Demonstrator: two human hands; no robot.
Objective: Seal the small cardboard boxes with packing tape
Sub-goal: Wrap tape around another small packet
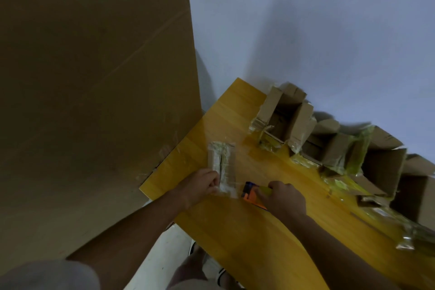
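A small flat cardboard box [222, 165] lies on the yellow wooden table [235, 231], its top covered with shiny clear tape along the middle seam. My left hand [201, 183] grips the box's near end, fingers curled on the tape there. My right hand [281, 198] is closed around an orange and blue tape dispenser [250, 192], just right of the box's near end. A clear strip of tape seems to run from the dispenser to the box, though blur hides the detail.
Several open cardboard boxes [282, 115] with torn tape stand along the table's far right edge by the white wall. Crumpled tape scraps [407, 242] lie at the right. A large cardboard sheet [94, 77] leans at the left. My feet [200, 256] show below.
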